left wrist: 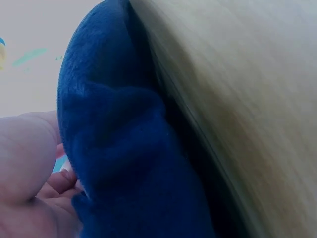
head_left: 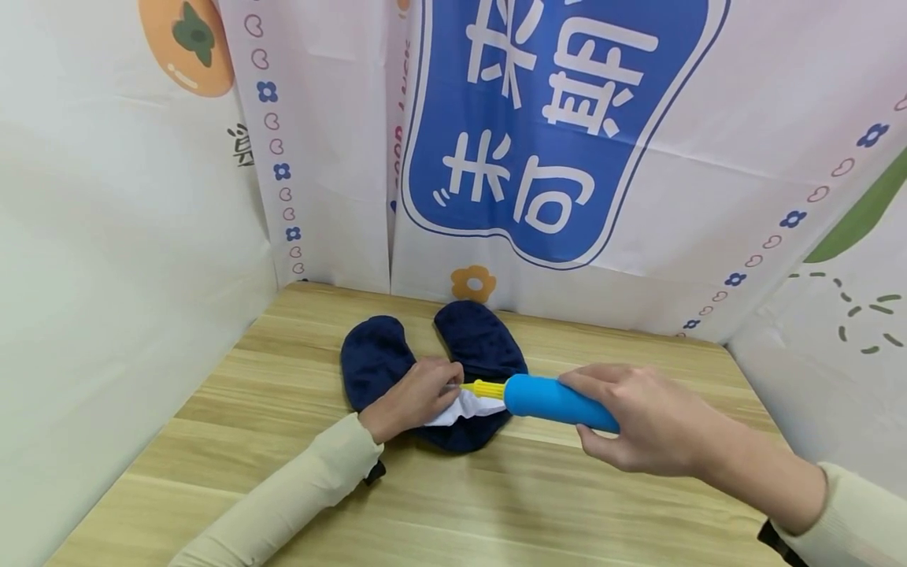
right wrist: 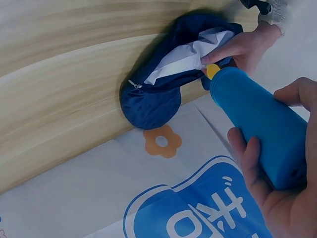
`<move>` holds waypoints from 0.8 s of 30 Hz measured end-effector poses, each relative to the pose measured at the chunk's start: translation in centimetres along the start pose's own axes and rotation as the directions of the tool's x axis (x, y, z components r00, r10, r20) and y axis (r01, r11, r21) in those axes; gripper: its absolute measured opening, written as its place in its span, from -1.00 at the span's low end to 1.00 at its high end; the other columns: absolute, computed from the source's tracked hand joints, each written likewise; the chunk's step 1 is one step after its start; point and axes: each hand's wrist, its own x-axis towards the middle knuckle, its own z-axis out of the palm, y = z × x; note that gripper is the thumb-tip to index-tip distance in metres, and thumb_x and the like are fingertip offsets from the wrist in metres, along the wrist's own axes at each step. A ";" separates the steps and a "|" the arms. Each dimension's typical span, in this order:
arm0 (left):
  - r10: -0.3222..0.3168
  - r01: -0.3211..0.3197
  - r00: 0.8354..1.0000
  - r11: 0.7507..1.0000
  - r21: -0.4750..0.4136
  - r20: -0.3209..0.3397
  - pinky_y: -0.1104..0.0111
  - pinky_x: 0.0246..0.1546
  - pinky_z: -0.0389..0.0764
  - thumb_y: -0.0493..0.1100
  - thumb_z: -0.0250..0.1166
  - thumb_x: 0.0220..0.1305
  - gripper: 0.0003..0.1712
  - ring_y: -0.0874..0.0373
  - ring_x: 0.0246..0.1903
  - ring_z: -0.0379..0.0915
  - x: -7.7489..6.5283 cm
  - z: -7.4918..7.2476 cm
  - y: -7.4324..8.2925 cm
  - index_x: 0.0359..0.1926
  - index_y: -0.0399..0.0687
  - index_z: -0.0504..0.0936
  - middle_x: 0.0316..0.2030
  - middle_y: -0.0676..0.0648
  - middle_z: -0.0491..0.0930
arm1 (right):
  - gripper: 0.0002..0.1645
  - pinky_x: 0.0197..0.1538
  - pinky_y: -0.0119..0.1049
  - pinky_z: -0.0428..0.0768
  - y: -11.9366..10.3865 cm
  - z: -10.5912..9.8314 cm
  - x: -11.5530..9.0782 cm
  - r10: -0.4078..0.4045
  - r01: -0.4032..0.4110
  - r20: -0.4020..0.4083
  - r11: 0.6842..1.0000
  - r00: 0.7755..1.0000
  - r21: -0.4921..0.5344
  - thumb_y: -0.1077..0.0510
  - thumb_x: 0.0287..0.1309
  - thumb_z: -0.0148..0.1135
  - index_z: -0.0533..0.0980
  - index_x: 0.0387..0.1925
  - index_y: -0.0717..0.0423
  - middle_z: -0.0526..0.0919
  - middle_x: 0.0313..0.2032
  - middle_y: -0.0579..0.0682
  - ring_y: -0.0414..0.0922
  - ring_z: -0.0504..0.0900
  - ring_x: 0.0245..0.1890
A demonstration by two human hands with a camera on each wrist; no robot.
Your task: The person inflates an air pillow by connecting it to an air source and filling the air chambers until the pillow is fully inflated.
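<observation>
1. While the left hand [head_left: 418, 394] pinches at the white inner lining [head_left: 464, 408] of a navy U-shaped pillow [head_left: 485, 342], its thumb and fingers are drawn close together; the yellow nozzle [head_left: 486, 389] of a blue pump [head_left: 549, 399] reaches leftward to these fingertips; whether its tip has entered anything is hard to tell, as the fingers cover it.
2. The right hand [head_left: 652, 421] grips the right end of the pump, curled only as far as the thick barrel allows, thumb and fingers on opposite sides; the pump is held over the right edge of the pillow, roughly level.
3. The pillow lies towards the far middle of the wooden table [head_left: 602, 504], its two rounded arms pointing to the far side and its curved base near; the cover gapes along the base, where the white lining shows; a zip pull [right wrist: 134, 84] hangs at one end of the opening.
4. Beyond the far edge of the table hangs a white printed cloth [head_left: 340, 118], with a blue panel [head_left: 560, 142] of white characters; an orange flower [head_left: 462, 282] is printed low on it, just behind the pillow's right arm.
5. Both forearms wear pale sleeves [head_left: 283, 488]; the left one comes from the near left, the right one from the near right.
</observation>
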 end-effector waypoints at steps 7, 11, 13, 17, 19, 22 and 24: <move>-0.065 0.065 0.998 0.998 -0.023 -0.022 0.38 -0.23 0.60 -0.31 0.38 0.39 -0.89 0.23 -0.36 0.46 0.1 0.0 0.4 -0.31 -0.07 0.68 -0.36 0.01 0.66 | -0.35 -0.07 0.02 0.81 -0.9 0.9 -0.3 -0.022 0.018 -0.068 0.998 0.997 -0.060 0.01 0.08 0.52 0.62 0.22 0.11 0.79 0.08 0.01 -0.03 0.82 -0.08; -0.119 0.116 0.992 0.990 -0.076 -0.043 0.34 -0.18 0.69 -0.31 0.41 0.35 -0.92 0.23 -0.29 0.59 0.0 -0.1 0.4 -0.28 -0.05 0.76 -0.28 -0.01 0.75 | -0.34 -0.10 0.00 0.82 -1.1 1.5 -0.5 -0.040 0.034 -0.116 0.998 0.992 -0.057 0.04 0.04 0.53 0.63 0.21 0.13 0.79 0.05 0.04 -0.01 0.82 -0.07; -0.143 0.137 0.989 0.984 -0.117 -0.043 0.35 -0.18 0.70 -0.32 0.42 0.33 -0.92 0.24 -0.28 0.62 -0.1 -0.2 0.3 -0.27 -0.05 0.79 -0.26 -0.01 0.76 | -0.33 -0.10 0.01 0.82 -1.0 1.9 -0.6 -0.037 0.032 -0.135 0.999 0.990 -0.041 0.05 0.03 0.54 0.64 0.22 0.12 0.79 0.05 0.05 0.00 0.82 -0.07; -0.169 0.156 0.984 0.968 -0.198 -0.049 0.41 -0.20 0.69 -0.33 0.43 0.30 -0.91 0.26 -0.30 0.64 -0.2 -0.3 -0.1 -0.28 -0.06 0.81 -0.28 0.01 0.78 | -0.32 -0.09 0.02 0.82 -0.5 2.6 -1.0 0.008 -0.005 -0.158 1.000 0.987 0.018 0.07 0.00 0.55 0.65 0.21 0.11 0.80 0.06 0.06 0.02 0.82 -0.05; -0.172 0.156 0.983 0.965 -0.212 -0.058 0.45 -0.22 0.67 -0.34 0.43 0.28 -0.90 0.27 -0.32 0.64 -0.3 -0.2 -0.3 -0.29 -0.07 0.81 -0.29 0.00 0.78 | -0.32 -0.09 0.03 0.81 -0.3 3.0 -1.2 0.033 -0.026 -0.167 0.999 0.985 0.043 0.07 0.00 0.56 0.65 0.21 0.09 0.80 0.06 0.05 0.02 0.82 -0.05; -0.178 0.162 0.981 0.967 -0.194 -0.072 0.45 -0.23 0.69 -0.35 0.43 0.27 -0.90 0.26 -0.32 0.66 -0.2 -0.2 -0.3 -0.28 -0.09 0.83 -0.29 -0.02 0.79 | -0.33 -0.12 0.00 0.82 -0.2 3.4 -1.3 0.032 -0.024 -0.191 0.999 0.981 0.048 0.08 -0.03 0.57 0.67 0.20 0.09 0.81 0.03 0.03 -0.01 0.82 -0.08; -0.193 0.177 0.978 0.969 -0.171 -0.080 0.41 -0.21 0.71 -0.34 0.44 0.26 -0.91 0.23 -0.30 0.68 -0.1 -0.1 -0.1 -0.26 -0.11 0.83 -0.27 -0.04 0.80 | -0.32 -0.14 -0.02 0.83 -0.3 3.6 -1.2 0.013 -0.007 -0.207 1.000 0.978 0.028 0.08 -0.06 0.57 0.67 0.18 0.09 0.81 0.02 0.02 -0.02 0.83 -0.10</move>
